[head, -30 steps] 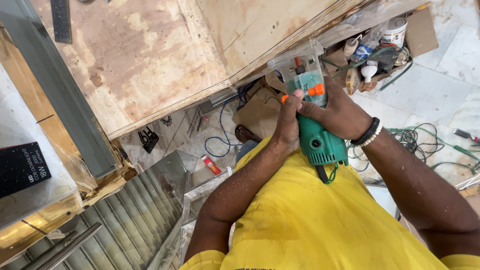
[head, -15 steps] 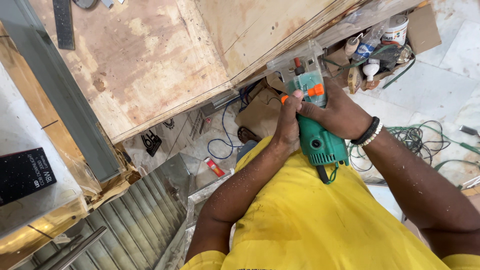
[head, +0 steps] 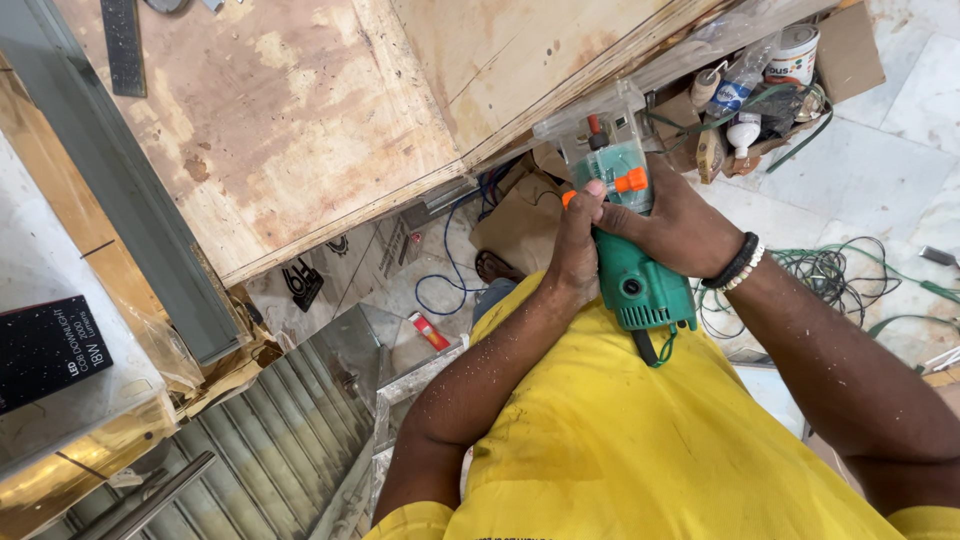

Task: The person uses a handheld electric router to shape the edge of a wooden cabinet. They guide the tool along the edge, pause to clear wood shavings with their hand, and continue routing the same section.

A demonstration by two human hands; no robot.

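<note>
A green trim router [head: 632,262] with a clear base [head: 598,135] and orange knobs is pressing against the near edge of the plywood tabletop [head: 300,130], just beside that edge's slanted seam. The right hand [head: 680,225] is wrapping its grip closed around the router body; the left hand [head: 578,250] is gripping the same body, with its thumb lying by an orange knob. A beaded bracelet [head: 738,264] is circling the right wrist. Bottles and a paint can [head: 795,53] are sitting in a cardboard box [head: 850,45] on the floor beyond the tabletop's edge, and tangled green cable [head: 840,280] is lying on the tiles.
</note>
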